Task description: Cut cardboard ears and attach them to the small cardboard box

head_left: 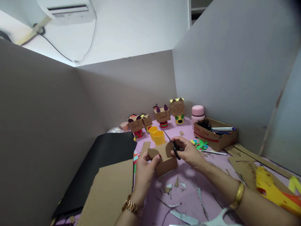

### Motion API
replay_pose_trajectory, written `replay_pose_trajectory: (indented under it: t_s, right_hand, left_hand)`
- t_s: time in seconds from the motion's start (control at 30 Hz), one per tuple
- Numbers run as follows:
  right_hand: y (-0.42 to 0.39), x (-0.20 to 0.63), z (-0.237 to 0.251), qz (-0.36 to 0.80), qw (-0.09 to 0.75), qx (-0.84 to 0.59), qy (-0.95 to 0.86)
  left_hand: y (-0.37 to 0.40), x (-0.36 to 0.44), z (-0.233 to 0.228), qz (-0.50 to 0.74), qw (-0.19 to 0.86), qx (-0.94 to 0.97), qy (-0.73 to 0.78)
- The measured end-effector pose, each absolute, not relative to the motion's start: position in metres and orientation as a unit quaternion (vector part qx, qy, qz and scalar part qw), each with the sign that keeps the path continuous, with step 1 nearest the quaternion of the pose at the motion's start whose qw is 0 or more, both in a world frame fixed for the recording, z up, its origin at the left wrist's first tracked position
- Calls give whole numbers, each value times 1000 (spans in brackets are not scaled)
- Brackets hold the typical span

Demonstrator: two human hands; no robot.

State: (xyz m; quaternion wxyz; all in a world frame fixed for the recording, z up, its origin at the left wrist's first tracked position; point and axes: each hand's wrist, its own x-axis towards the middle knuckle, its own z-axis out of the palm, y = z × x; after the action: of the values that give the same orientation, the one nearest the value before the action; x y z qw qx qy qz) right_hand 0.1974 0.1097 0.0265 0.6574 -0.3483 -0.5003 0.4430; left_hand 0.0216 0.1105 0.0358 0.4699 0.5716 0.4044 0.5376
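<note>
Nearest the camera, a second pair of scissors (pixel 207 219) lies unused on the pink bench (pixel 188 188), among paper scraps (pixel 175 185) scattered between the forearms. Just beyond, the left hand (pixel 147 164) pinches a small brown cardboard piece (pixel 153 153) between thumb and fingers, its grip closed on that piece. The right hand (pixel 187 152) is closed through the handles of the black scissors (pixel 175 146), whose blades point up and away over the piece. Right under both hands stands a small cardboard box (pixel 166 164), plain, with nothing stuck on it that I can see.

Judging by the row of finished box-headed figures (pixel 162 116) at the back, each with ears and a drawn face, this box looks early in its making: the piece seems to be one ear being trimmed, with the other ear, the face and a cup body apparently not yet done. Two yellow cups (pixel 157 135) wait just behind the box.

Room is tight. A cardboard sheet (pixel 110 194) and a black sheet (pixel 103 160) fill the left side, touching the grey partition (pixel 47 125). On the right, a carton of pens (pixel 215 133) and cardboard offcuts (pixel 244 163) crowd the wall. The open pink strip down the middle is the only free ground.
</note>
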Motion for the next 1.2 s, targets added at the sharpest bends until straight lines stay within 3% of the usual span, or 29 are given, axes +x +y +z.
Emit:
replay_pose_trajectory:
  t_s: [0.3,0.57,0.83,0.97,1.1,1.2]
  right_hand:
    - [73,216,44,463,617,-359,-526]
    - [34,215,6,537,465,-431,-556]
    - [15,229,16,419,343,-507,-670]
    - [1,241,20,519,234,-492,-658]
    - [-8,240,15,601,215,-451,-624]
    - [-12,236,13,591,208,-443,-641]
  left_hand:
    - [93,11,43,558,498,531,398]
    - [54,6,36,531,543,510,404]
    - [36,1,32,522,544,504,421]
    - [31,-2,37,510,550,511,421]
    - [23,0,40,477,593,514,396]
    - [20,2,39,462,619,501,390]
